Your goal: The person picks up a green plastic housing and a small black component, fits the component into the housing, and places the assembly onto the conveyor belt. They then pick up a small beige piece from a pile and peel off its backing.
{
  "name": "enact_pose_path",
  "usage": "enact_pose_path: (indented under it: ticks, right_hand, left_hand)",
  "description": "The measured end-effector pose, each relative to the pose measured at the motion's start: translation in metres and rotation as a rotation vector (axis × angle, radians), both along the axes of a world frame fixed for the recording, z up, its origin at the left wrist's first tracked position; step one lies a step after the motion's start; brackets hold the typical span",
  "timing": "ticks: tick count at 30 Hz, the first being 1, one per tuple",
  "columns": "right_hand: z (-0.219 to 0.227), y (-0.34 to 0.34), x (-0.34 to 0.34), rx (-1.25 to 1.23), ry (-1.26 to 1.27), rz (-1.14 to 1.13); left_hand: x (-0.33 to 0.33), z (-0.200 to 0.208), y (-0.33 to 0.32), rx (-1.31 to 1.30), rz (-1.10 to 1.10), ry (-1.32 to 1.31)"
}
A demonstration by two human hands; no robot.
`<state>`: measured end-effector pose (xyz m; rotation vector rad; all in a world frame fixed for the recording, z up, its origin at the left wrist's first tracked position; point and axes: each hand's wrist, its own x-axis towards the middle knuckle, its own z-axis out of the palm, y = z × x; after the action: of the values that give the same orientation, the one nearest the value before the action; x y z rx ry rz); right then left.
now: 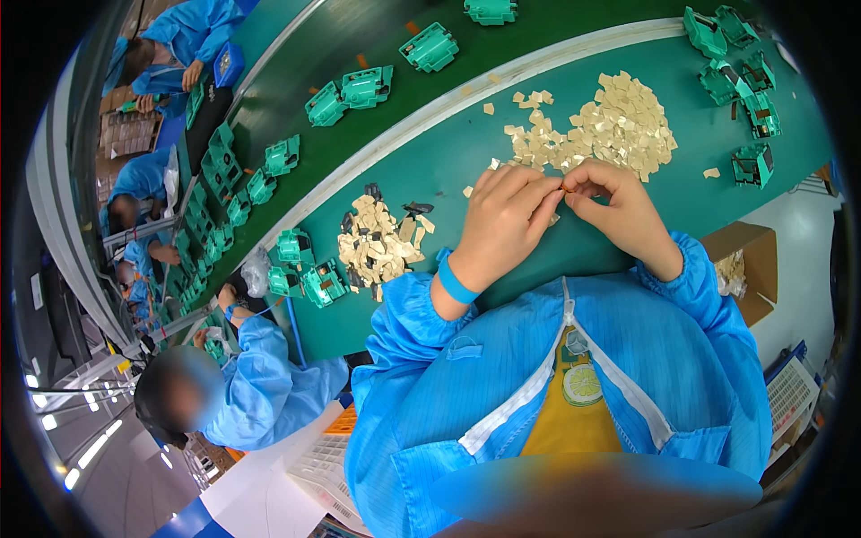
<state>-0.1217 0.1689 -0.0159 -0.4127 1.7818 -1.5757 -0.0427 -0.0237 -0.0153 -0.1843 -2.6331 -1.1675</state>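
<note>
My left hand [505, 218], a blue band round its wrist, meets my right hand [621, 208] over the green table. Both are closed in a pinch, fingertips against fingertips, on a small orange-brown piece [567, 189]; most of it is hidden by the fingers. Just beyond them spreads a large pile of small cream-coloured flat pieces [625, 124], with some loose ones close to my knuckles. Left of my left hand lies a second pile, cream strips mixed with black bits [381, 242].
Green plastic housings [325, 283] stand at the table's left, and more housings [760, 112] at the far right. Beyond a pale rail [421, 115], a dark green belt carries several others. A co-worker [260, 386] sits at my left; an open cardboard box [749, 269] is at right.
</note>
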Motion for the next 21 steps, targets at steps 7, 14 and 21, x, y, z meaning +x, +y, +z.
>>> enact_pose_path:
  ticks: [7,14,21]
  right_hand:
    - [0.008,0.001,-0.004,0.038,0.316,0.106]
    - [0.008,0.003,-0.008,0.031,0.394,0.152]
    - [0.007,0.006,-0.010,-0.053,0.182,0.107]
  left_hand:
    - [-0.001,0.008,-0.005,-0.043,-0.082,-0.020]
    - [0.000,0.007,0.002,-0.031,-0.040,0.008]
    - [-0.004,0.005,0.004,0.068,-0.045,-0.001]
